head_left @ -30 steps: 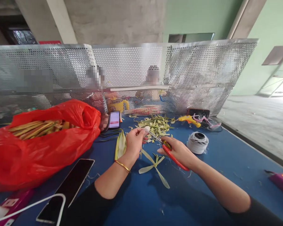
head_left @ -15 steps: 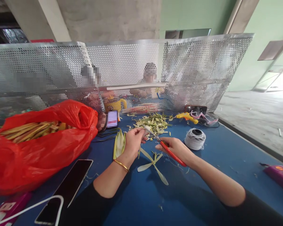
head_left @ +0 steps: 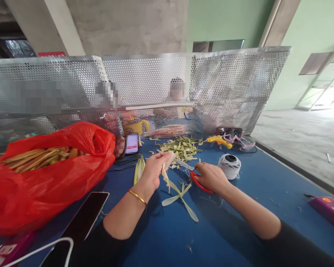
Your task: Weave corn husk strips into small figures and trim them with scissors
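Between the thumb and fingers of my left hand [head_left: 150,171] is a pale strip of husk [head_left: 170,159], with a thin end hanging down. My right hand [head_left: 211,177] grips a pair of red-handled scissors [head_left: 194,179], whose blades point left toward the strip. Below both hands, several pale husk strips joined in a cross shape [head_left: 180,194] lie on the blue table [head_left: 161,241]. Behind my left wrist is a larger green-edged husk [head_left: 139,170], partly hidden. A heap of cut husk scraps [head_left: 183,147] lies just beyond my hands.
To the left are a red plastic bag [head_left: 80,181] of dried husks and a dark phone [head_left: 85,213]. A spool of white thread [head_left: 229,167], a yellow glue gun [head_left: 219,140] and pink-framed glasses [head_left: 241,141] stand right. A perforated metal screen [head_left: 147,79] separates people behind it.
The scissors have drawn back right and lower, away from the strip in my left hand. That strip now shows longer below my fingers, and my left hand has shifted slightly left.
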A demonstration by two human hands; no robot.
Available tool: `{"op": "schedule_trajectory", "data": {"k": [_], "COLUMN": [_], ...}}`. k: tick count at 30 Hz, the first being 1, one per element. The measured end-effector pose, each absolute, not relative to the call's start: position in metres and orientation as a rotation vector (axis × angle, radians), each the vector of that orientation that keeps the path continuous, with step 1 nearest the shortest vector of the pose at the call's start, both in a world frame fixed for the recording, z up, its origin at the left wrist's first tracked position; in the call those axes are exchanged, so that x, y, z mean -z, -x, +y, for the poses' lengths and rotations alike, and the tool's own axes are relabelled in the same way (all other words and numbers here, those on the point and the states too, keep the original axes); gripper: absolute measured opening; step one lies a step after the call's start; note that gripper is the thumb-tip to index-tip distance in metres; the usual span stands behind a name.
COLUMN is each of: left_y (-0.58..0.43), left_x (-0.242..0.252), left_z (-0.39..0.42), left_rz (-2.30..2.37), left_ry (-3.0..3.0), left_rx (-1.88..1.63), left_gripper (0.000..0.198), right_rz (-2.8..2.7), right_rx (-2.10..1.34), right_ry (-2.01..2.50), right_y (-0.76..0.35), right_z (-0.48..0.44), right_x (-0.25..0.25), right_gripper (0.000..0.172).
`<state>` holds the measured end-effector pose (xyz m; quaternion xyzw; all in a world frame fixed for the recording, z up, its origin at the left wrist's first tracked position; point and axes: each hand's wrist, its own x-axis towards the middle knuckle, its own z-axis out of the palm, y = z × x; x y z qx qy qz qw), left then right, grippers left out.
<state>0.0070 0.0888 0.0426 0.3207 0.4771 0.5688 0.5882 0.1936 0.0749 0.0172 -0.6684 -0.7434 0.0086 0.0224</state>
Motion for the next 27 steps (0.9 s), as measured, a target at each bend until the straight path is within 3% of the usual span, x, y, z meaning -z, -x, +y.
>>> {"op": "schedule_trajectory", "data": {"k": [6, 12, 14, 20, 27], "left_y": [-0.013, -0.022, -0.021, -0.009, 0.001], "left_x": [-0.044, -0.041, -0.041, -0.042, -0.042], "left_z": [0.081, 0.074, 0.074, 0.081, 0.088], "left_rz": [1.085, 0.981, 0.977, 1.015, 1.076], "left_ry": [-0.886, -0.98, -1.001, -1.169, -1.425], "left_rx": [-1.36, -1.341, -1.328, -1.127, -0.877], "left_gripper": [0.017, 0.024, 0.024, 0.014, 0.008], "right_rz": [-2.415, -1.755, -1.701, -1.633, -1.597], "right_rx": [-0.091, -0.841, -0.939, -0.886, -0.727], "right_ry": [1.948, 1.153, 1.073, 1.091, 1.136], "right_y": [-0.196, -0.177, -0.167, -0.165, -0.187], "right_z": [0.075, 0.074, 0.075, 0.078, 0.086], "right_x": [-0.013, -0.038, -0.044, -0.05, -0.055], "right_gripper": [0.017, 0.033, 0.029, 0.017, 0.016]}}
